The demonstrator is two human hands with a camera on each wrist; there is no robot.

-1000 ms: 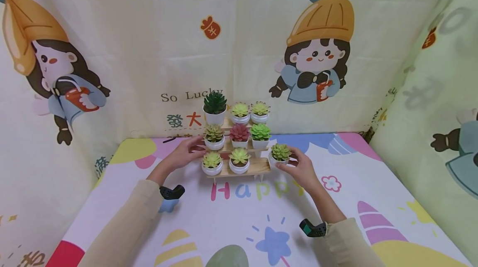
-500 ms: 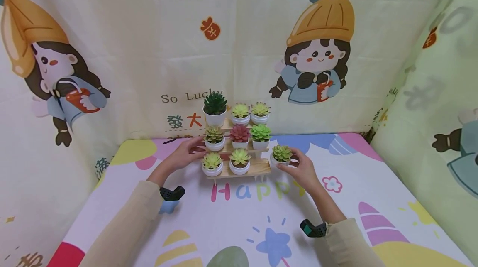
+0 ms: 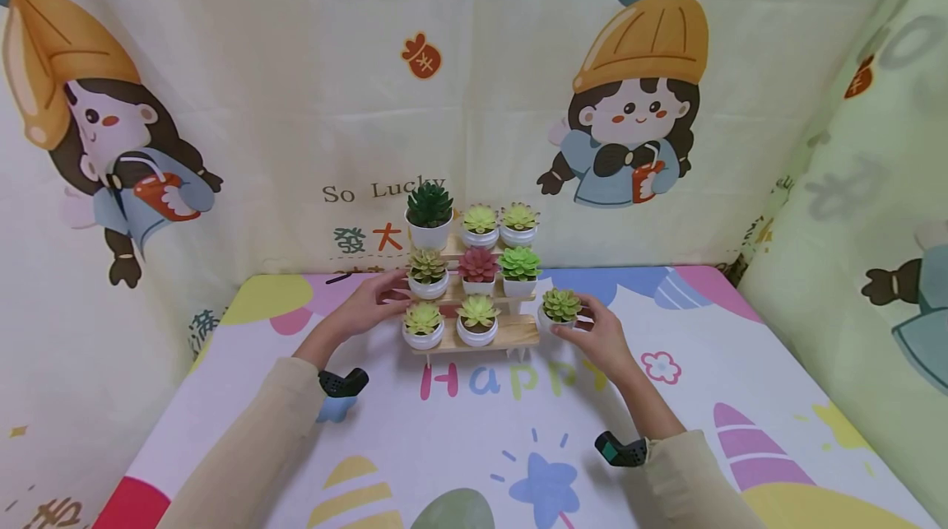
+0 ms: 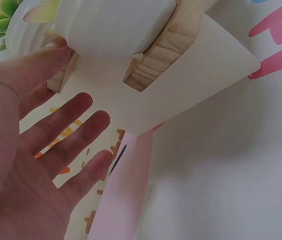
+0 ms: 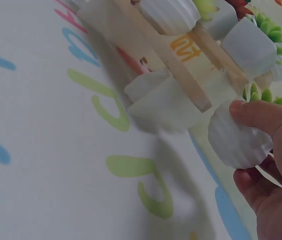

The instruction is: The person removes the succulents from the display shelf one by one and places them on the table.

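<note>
A three-tiered wooden plant stand (image 3: 522, 333) holds several small potted succulents in white pots. My left hand (image 3: 364, 305) is at the left end of its middle tier. In the left wrist view, thumb and forefinger pinch the board's end (image 4: 56, 84), while the other fingers are spread below. My right hand (image 3: 601, 340) holds a green potted succulent (image 3: 560, 305) just right of the bottom tier. Its white ribbed pot (image 5: 238, 135) is between thumb and fingertips in the right wrist view, apart from the stand and raised over the tabletop.
On the bottom tier, two pale green succulents (image 3: 477, 319) stand left and centre, with bare board on the right. A tall dark green plant (image 3: 429, 212) tops the left side. A patterned cloth (image 3: 489, 447) covers the table; a printed curtain (image 3: 489, 126) hangs behind.
The right hand has carried the succulent very slightly to the right, off the bottom tier's end. The left hand stays on the stand, and the view shifts a little.
</note>
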